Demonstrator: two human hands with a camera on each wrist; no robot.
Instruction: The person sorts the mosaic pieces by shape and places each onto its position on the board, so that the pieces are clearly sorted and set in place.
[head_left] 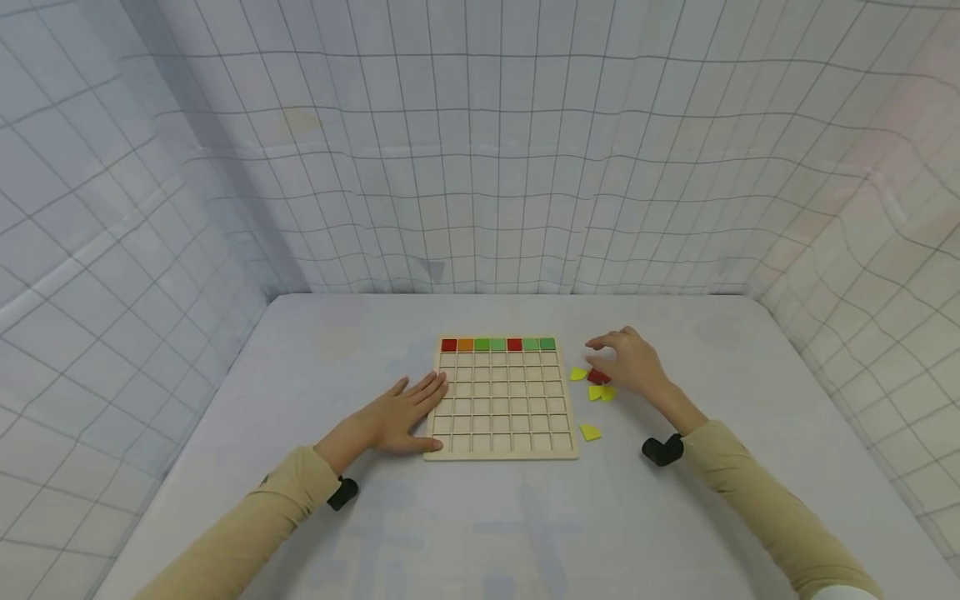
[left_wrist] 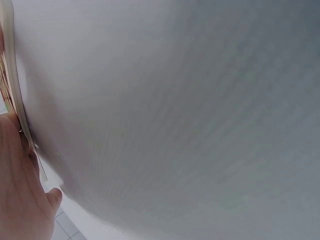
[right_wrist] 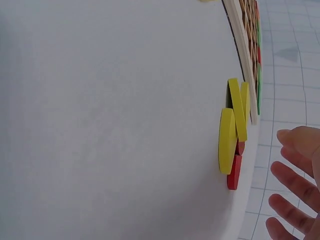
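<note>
A pale wooden grid board (head_left: 501,456) lies on the table, its far row filled with red, orange and green square tiles (head_left: 482,345). My left hand (head_left: 405,415) rests flat along the board's left edge, fingers spread over the rim and thumb at the near corner. Off the right side, my right hand (head_left: 628,362) hovers above a red piece (head_left: 598,377), its fingers loosely bent and thumb apart from them. Nothing shows between those fingers in the right wrist view. Close by lie several yellow pieces (right_wrist: 227,141) with one rounded side, some of them touching.
One yellow piece (head_left: 591,432) lies by itself near the board's near right corner. A white cloth with a grid pattern (head_left: 495,167) hangs behind the white table (head_left: 450,517) and along both sides. Dark wrist cameras (head_left: 663,451) sit beneath the sleeves.
</note>
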